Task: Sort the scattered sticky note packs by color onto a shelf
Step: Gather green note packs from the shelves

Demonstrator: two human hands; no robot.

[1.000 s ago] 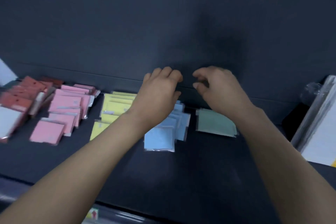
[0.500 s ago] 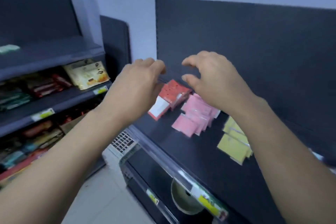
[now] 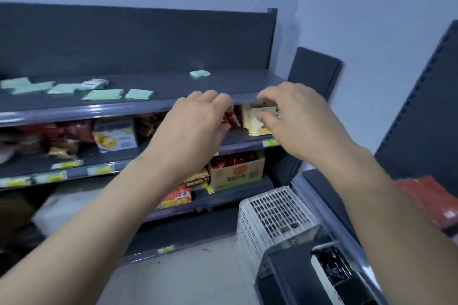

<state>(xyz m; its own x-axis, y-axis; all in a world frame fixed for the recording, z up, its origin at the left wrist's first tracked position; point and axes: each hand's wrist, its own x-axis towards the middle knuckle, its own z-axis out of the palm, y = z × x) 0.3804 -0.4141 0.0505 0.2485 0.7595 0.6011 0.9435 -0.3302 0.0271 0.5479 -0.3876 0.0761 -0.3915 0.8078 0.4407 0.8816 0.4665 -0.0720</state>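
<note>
Both hands are up in front of the shelving, in the air, touching nothing. Left hand (image 3: 198, 126): fingers loosely curled, nothing in them. Right hand (image 3: 297, 121): same, thumb and forefinger apart, nothing held.

Green sticky note packs (image 3: 104, 94) lie flat on the top shelf (image 3: 223, 86), strung along its left half near the rounded front lip (image 3: 99, 109). The far-left ones overlap. A lone green pack (image 3: 199, 73) sits further back and to the right, well apart from the row, with bare shelf between. A white-and-red pack (image 3: 95, 83) lies among the green ones. The shelf ends on the right at an upright post (image 3: 272, 39), with the wall (image 3: 359, 20) behind.

The middle shelf (image 3: 243, 141) is packed with snack bags and a yellow-and-white carton (image 3: 115, 140). Print is too blurred to read. The shelf below carries an open cardboard box (image 3: 235, 174) with red foil-wrapped items inside, and red-and-yellow packets (image 3: 177, 197) just beside it.

The floor (image 3: 186, 280) shows as a strip between this unit and the right-hand shelf unit (image 3: 421, 106). A white slotted crate (image 3: 272, 215) stands on it in the corner, just beside the right-hand unit. Its contents can't be made out. Red packs (image 3: 431, 200) lie on that unit's shelf at the frame edge, blurred.
</note>
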